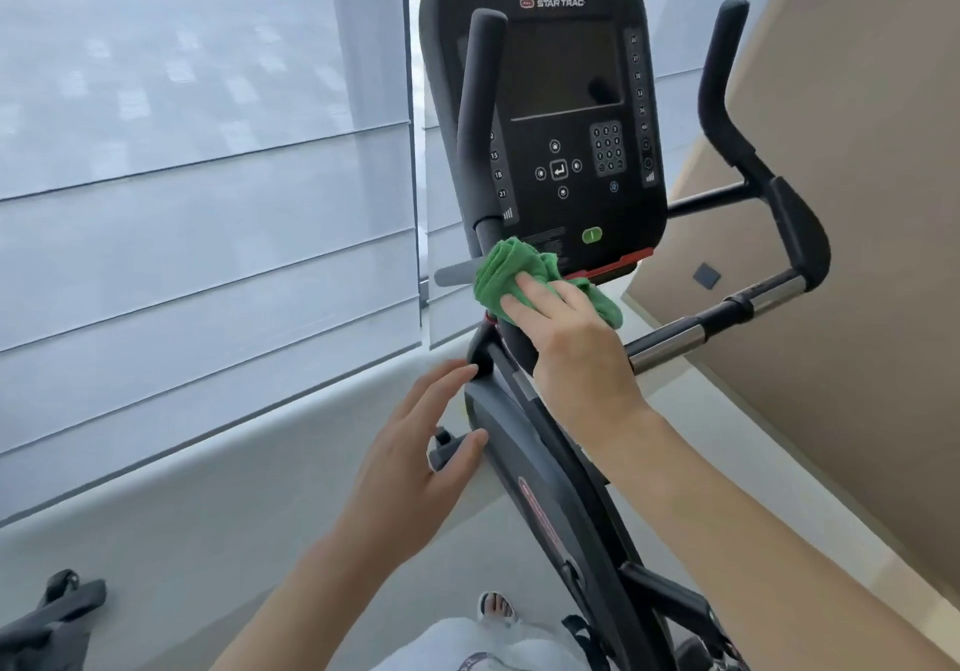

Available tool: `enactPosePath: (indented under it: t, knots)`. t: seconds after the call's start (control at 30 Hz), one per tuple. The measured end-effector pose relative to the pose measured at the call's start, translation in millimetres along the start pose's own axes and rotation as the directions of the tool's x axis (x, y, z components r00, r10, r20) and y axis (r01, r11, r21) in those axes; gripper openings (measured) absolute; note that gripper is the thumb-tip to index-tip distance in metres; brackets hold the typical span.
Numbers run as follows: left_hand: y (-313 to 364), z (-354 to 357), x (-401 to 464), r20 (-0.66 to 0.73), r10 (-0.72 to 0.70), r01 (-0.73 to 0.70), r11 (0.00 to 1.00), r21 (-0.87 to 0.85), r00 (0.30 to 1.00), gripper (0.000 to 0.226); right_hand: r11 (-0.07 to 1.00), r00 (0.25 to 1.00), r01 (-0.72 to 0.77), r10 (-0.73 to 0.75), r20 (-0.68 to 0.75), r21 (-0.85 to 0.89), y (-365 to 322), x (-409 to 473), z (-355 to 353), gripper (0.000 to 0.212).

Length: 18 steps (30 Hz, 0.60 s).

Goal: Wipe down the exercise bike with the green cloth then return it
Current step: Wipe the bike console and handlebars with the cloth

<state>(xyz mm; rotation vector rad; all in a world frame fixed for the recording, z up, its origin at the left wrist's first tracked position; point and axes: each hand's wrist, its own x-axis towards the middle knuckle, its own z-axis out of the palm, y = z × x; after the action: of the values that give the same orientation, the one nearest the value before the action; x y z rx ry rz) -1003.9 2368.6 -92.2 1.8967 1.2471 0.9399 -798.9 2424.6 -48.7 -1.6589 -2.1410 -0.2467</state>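
Presently the right hand (pixel 566 338) is pressing the green cloth (pixel 524 275) with flat fingers against the exercise bike (pixel 550 504) beneath its console (pixel 550 99), the left hand (pixel 415 457) is hovering released, and handlebars likely need wiping next.

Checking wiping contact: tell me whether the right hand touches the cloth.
Touching. The head view shows the right hand with straight fingers pressed flat on the cloth, no gap visible.
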Motion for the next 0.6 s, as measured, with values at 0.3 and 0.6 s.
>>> enactPosePath:
  t: [0.3, 0.6]
  knots:
    - [-26.1, -26.0, -50.1, 0.103, 0.019, -0.006, 0.992, -0.127, 0.994, 0.05, 0.987, 0.987, -0.16, 0.16, 0.0, -0.032, -51.0, -66.9, -0.3, 0.058]
    - [-25.2, -29.5, -62.9, 0.131, 0.129, -0.11, 0.984, -0.142, 0.983, 0.061, 0.964, 0.978, -0.208, 0.198, 0.071, 0.167, -84.9, -131.0, -17.7, 0.058]
